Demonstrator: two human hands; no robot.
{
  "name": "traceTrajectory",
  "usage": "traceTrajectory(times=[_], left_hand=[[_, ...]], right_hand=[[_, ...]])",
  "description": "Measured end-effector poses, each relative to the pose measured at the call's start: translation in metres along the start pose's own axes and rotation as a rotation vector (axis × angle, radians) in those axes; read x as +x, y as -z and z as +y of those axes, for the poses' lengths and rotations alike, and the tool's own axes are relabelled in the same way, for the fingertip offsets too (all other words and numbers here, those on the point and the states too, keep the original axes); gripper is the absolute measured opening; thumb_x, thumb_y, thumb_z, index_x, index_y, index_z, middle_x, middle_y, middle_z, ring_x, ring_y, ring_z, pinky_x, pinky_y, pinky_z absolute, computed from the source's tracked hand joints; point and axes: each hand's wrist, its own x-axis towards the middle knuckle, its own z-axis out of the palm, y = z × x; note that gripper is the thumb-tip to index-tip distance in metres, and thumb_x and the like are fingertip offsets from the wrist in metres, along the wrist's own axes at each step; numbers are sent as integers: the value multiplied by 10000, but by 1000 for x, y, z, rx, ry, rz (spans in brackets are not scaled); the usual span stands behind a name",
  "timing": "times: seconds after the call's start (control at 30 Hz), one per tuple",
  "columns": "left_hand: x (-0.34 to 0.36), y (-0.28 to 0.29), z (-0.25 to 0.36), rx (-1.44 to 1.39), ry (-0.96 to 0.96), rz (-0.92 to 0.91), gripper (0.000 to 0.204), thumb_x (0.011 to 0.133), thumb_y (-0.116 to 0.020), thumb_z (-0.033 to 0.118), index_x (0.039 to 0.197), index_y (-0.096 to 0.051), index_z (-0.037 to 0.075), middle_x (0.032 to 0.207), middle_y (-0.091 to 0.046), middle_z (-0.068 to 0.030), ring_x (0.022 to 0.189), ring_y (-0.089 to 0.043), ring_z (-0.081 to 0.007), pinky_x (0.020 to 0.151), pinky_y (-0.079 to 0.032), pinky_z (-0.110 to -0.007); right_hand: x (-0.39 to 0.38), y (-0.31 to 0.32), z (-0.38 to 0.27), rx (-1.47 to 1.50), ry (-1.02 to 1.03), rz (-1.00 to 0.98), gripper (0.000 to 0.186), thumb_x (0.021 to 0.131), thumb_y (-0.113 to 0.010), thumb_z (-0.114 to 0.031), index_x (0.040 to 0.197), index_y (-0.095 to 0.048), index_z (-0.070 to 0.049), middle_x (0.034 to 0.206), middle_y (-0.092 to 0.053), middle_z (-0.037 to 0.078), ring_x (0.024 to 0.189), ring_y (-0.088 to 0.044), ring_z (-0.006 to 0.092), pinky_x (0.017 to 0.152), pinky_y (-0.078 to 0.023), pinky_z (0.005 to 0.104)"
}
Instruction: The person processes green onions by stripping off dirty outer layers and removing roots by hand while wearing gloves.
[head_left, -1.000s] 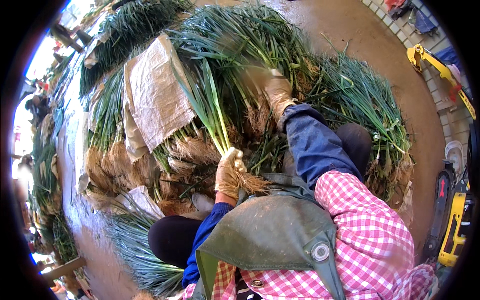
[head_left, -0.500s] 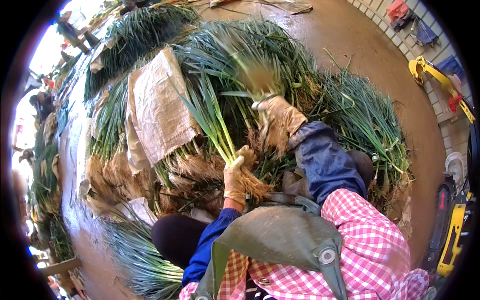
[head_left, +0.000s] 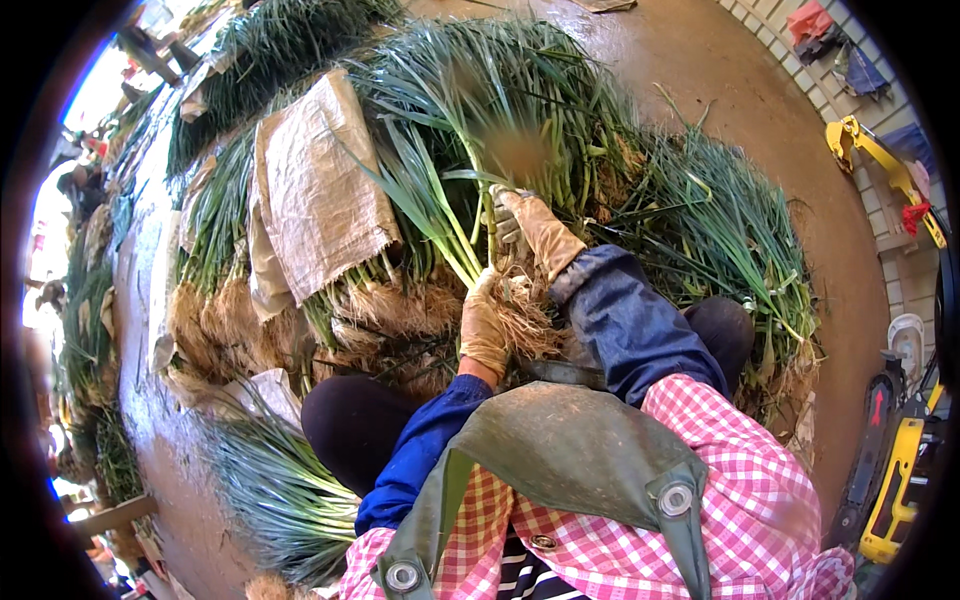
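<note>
**Two gloved hands over rooted green stalks on a wet brown floor**

The floor [head_left: 740, 110] is brown and damp, open to view from the top centre down the right side, and shiny with water at the left. A pale tiled wall [head_left: 897, 255] curves down the right edge, with one red cloth [head_left: 808, 20] and one blue cloth [head_left: 860, 72] at the upper right. Two yellow tool parts [head_left: 880, 165] show by the right rim, one high and one low; one white oval object [head_left: 905, 335] sits between them.

Leafy stalks lie in at least five heaps: upper left, far left, lower left, right, and the largest heap [head_left: 500, 80] at upper centre. One large tan sack sheet [head_left: 325, 190] covers part of the stalks left of centre.

Two hands are in view. The left hand [head_left: 484, 322], at the centre, has its fingers closed around the lower ends of a few green stalks [head_left: 455, 240], too overlapped to count; leaves point up and left, stringy roots [head_left: 525, 315] hang beside it. The right hand [head_left: 545, 235], just above and to the right, has fingers curled against an upright stalk; whether they grip it, I cannot tell. The green apron [head_left: 570, 435] shows two metal eyelets [head_left: 676, 499].
</note>
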Motion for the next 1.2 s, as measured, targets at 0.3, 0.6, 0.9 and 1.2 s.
traceTrajectory(times=[0.3,0.6,0.9,1.2], left_hand=[[-1,5,-2,16,-112,13,245,902,-578,181,1063,-609,-2,916,-645,-64,774,-613,-145,638,-511,-264],[-11,13,8,66,-144,80,233,897,-573,176,1038,-609,-8,849,-647,-56,600,-587,-135,478,-488,-259],[1,18,3,57,-166,48,218,902,-557,186,1051,-582,28,843,-619,-36,714,-609,-145,561,-515,-261],[5,72,-10,-233,97,-508,470,936,-409,392,1167,-551,9,1027,-635,-147,890,-632,-277,796,-545,-410]], right_hand=[[22,-49,-29,-470,501,265,226,813,-667,-188,982,-637,-40,898,-672,128,788,-639,255,692,-505,344],[-6,-43,-21,-796,1079,407,238,731,-720,-127,939,-614,-82,881,-646,128,831,-627,311,734,-501,375],[-49,-19,35,-1147,1249,88,257,856,-633,-375,904,-572,-130,738,-613,35,624,-609,133,541,-544,265],[-192,-24,20,-831,1131,-366,297,700,-701,-22,975,-590,-37,866,-609,139,797,-613,317,742,-492,361]])
